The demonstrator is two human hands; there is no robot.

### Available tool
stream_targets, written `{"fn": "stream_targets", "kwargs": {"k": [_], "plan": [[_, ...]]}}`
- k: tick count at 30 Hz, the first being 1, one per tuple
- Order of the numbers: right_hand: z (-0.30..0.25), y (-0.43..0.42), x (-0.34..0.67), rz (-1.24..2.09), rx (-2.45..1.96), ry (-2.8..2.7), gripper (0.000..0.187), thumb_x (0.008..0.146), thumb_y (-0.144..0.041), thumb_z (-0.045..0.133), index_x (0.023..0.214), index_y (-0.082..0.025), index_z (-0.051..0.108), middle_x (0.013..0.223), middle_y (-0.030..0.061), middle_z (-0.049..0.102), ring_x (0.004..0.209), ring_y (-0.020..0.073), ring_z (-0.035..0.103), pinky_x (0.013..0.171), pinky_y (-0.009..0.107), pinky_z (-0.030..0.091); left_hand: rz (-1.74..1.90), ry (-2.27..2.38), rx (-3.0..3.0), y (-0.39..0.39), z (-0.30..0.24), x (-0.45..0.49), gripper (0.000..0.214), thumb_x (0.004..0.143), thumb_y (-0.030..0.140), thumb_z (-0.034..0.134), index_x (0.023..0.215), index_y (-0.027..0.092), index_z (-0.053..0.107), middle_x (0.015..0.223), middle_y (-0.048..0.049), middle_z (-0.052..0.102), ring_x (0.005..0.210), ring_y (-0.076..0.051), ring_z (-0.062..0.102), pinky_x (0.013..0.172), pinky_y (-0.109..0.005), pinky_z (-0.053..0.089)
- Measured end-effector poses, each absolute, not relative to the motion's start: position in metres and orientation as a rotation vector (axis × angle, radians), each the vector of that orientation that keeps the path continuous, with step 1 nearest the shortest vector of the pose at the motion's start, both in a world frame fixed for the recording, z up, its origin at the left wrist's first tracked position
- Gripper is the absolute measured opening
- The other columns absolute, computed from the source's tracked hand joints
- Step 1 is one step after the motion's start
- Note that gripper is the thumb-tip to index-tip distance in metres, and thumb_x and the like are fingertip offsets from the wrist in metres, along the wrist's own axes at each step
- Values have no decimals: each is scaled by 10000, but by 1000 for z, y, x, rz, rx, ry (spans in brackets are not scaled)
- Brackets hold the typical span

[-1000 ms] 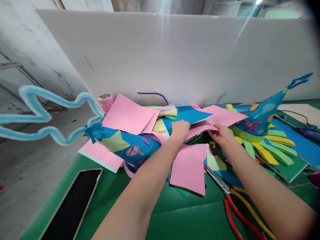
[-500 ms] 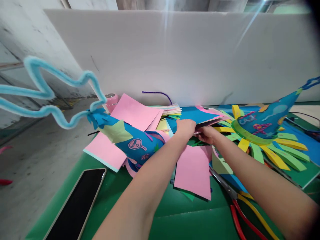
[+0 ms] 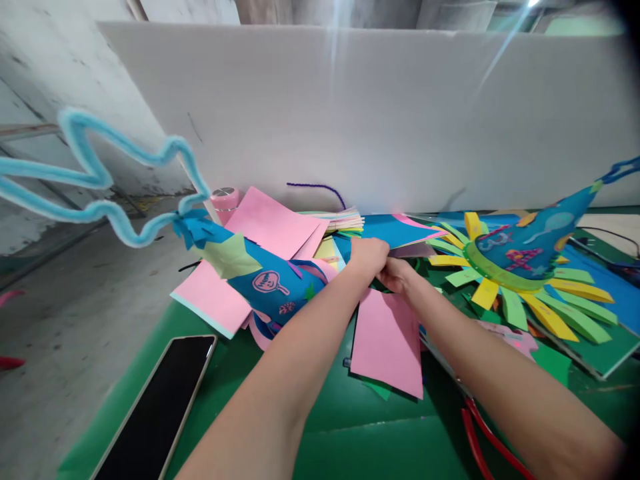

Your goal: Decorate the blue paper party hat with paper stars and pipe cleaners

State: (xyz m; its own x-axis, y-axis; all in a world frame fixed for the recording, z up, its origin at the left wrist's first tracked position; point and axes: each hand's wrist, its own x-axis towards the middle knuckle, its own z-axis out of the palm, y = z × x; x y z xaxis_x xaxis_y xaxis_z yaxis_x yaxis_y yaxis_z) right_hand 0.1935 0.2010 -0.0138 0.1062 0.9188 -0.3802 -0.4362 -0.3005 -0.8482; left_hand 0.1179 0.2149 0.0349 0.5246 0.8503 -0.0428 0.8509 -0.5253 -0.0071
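Observation:
My left hand (image 3: 371, 257) is curled at the near edge of a blue sheet with a pink border (image 3: 387, 231). Right beside it, touching, is my right hand (image 3: 395, 274), also closed. Both hands' fingertips are out of sight, and what they grip is hidden. Just below them lies a pink sheet of paper (image 3: 387, 343). To the left leans a blue cone hat (image 3: 240, 257) with a pale green star and a light-blue pipe cleaner shape (image 3: 135, 153) at its tip. Scissors with red handles (image 3: 483, 433) lie partly under my right forearm.
A second blue cone hat (image 3: 535, 240) with green and yellow strips stands at the right. A phone (image 3: 155, 407) lies on the green tabletop (image 3: 370, 443) at left. Pink sheets (image 3: 273, 223) and a pink round object (image 3: 225, 202) are behind. A white board (image 3: 360, 113) stands upright at the back.
My right hand has moved left, up against my left hand. The sheets at its fingers have dropped lower. A pink cut-out now shows right of my right forearm, which covers more of the scissors.

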Motion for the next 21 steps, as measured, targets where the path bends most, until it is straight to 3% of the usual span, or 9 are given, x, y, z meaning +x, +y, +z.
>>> {"fn": "stream_targets", "kwargs": {"k": [5,7,11,13,16,19,21], "plan": [[10,145,224,1451,-1328,-660,59,780,-101,532,812,-108,581,796,60,623,722,147,613,655,278,505,2,1500,2774,210,19,116,306,824,291,491,1095,151,496,1093,-79,537,918,-192,551,760,-399,472],[19,123,232,1385,-1352,-730,112,713,-59,564,793,-135,582,792,52,634,726,154,622,660,278,504,53,1492,2796,202,13,117,309,824,300,489,1094,150,497,1094,-78,536,921,-192,550,768,-403,467],[32,102,225,1233,-1317,-953,261,664,-159,631,919,-174,580,923,47,623,866,170,591,790,324,465,207,1369,2878,160,9,109,360,802,325,502,1063,77,520,1081,-154,548,1032,-266,488,879,-457,367],[35,100,209,1185,-1256,-1075,331,641,-208,652,960,-184,564,979,51,609,946,176,560,881,345,412,261,1237,2929,122,9,95,303,796,284,495,1025,92,549,1143,-156,524,1106,-272,432,931,-437,317],[34,100,178,1171,-1173,-1221,480,608,-241,684,1057,-198,522,1097,73,567,1017,193,524,930,372,368,342,1082,2973,55,8,57,249,819,287,431,943,130,581,1150,-126,528,1055,-240,468,919,-392,333],[28,101,146,1174,-1099,-1440,680,616,-293,695,1224,-232,397,1271,92,446,1155,221,421,962,419,318,860,1133,2824,6,5,9,151,805,208,449,875,158,573,894,-69,598,877,-195,536,810,-361,404],[21,101,127,1157,-1045,-1584,822,609,-348,703,1306,-240,280,1343,101,354,1232,229,324,986,433,281,1267,1462,2641,-4,3,-21,159,763,167,511,918,167,547,903,-78,581,902,-205,529,804,-366,413]]}}
